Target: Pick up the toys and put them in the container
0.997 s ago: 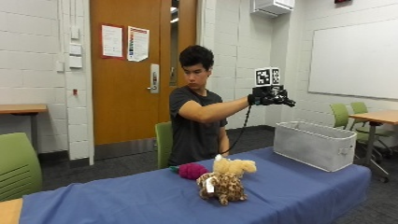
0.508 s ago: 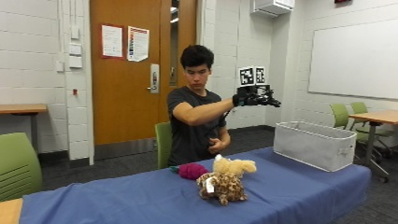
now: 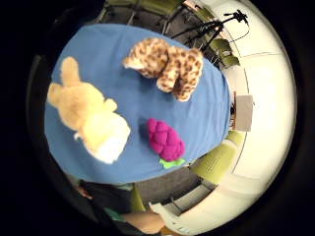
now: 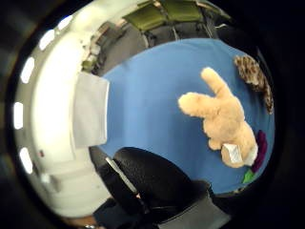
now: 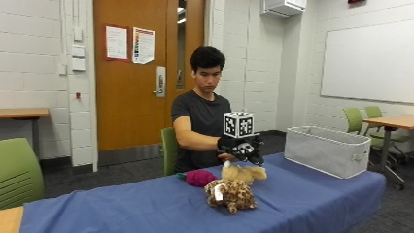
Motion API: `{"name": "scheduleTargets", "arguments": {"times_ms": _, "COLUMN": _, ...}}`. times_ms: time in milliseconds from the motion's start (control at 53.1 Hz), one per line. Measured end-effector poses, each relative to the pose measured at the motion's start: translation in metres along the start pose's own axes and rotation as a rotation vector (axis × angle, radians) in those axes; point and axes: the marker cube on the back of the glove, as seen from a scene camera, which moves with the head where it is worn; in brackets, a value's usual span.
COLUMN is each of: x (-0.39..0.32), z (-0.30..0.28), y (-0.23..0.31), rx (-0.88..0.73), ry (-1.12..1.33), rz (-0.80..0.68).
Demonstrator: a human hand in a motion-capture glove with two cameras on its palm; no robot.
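Hovering above tan bunny (image 5: 244, 173), gloved hand (image 5: 240, 148), fingers unclear.

**Room and furniture around the table**

A blue cloth (image 5: 129, 208) covers the long table, hanging over its near edge; a wooden door (image 5: 139, 73) stands in the white block wall behind, two papers (image 5: 129, 44) stuck on it; a whiteboard (image 5: 369, 60) hangs on the right-hand wall; a green chair (image 5: 19, 170) sits at the left, two more green chairs (image 5: 362, 119) by a wooden side table (image 5: 391, 121) at the right; an air unit (image 5: 283, 7) is mounted high up; a camera stand (image 3: 216, 24) shows beyond the table's far end.
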Motion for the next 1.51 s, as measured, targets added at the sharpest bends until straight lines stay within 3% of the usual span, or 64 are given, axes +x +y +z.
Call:
{"name": "scheduleTargets", "arguments": {"times_ms": 433, "x": 0.012, "z": 0.076, "y": -0.008, "rx": -0.12, "ry": 0.001, "rz": 0.012}}
{"name": "scheduleTargets", "arguments": {"times_ms": 621, "x": 0.01, "z": 0.079, "y": -0.014, "rx": -0.154, "ry": -0.008, "rz": 0.028}}
{"name": "scheduleTargets", "arguments": {"times_ms": 922, "x": 0.001, "z": 0.064, "y": -0.008, "rx": 0.001, "ry": 0.004, "rz": -0.032}}
{"name": "scheduleTargets", "arguments": {"times_ms": 1073, "x": 0.0, "z": 0.053, "y": -0.011, "rx": -0.038, "ry": -0.043, "rz": -0.059}}
{"name": "scheduleTargets", "arguments": {"times_ms": 1336, "x": -0.051, "z": -0.045, "y": -0.03, "rx": 0.011, "ry": -0.072, "rz": -0.111}}
{"name": "scheduleTargets", "arguments": {"times_ms": 1506, "x": -0.189, "z": -0.158, "y": -0.028, "rx": 0.19, "ry": -0.096, "rz": -0.384}}
